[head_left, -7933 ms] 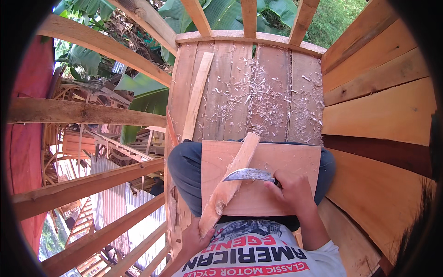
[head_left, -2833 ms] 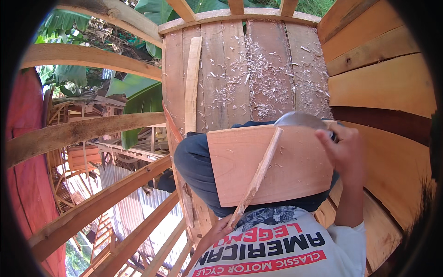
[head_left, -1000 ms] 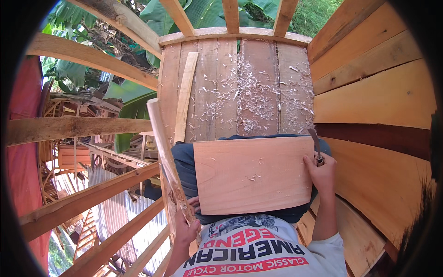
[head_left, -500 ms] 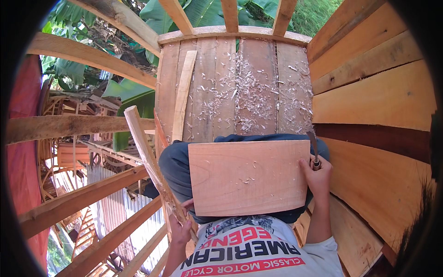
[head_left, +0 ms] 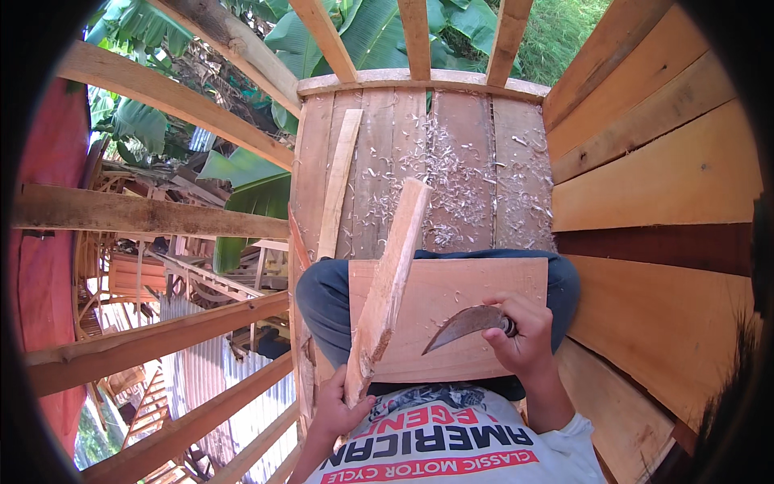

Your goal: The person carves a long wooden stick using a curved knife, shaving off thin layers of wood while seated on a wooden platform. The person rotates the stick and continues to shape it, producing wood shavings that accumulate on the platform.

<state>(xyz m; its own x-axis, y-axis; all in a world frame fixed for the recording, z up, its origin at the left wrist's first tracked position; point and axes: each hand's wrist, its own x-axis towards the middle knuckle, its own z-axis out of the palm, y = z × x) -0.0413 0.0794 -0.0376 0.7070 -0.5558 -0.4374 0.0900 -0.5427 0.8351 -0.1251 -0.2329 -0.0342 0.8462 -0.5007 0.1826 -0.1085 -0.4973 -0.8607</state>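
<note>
On my remote feed I log a white short-sleeved cloth T-shirt (head_left: pixel 387 456): grey-black printed picture (head_left: pixel 439 395), bold red and black block lettering (head_left: pixel 427 440) upside down to me, red band with pale letters (head_left: pixel 431 469). Dark-blue cloth trousers (head_left: pixel 322 310), creased. Left hand (head_left: pixel 339 407), right hand (head_left: pixel 526 335) bare.

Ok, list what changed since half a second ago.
The left hand swung the stick rightward, from beside the board to partly over it. The right hand brought the knife leftward from the board's right edge to above it. Both remain held; the board stayed on the lap.
</note>
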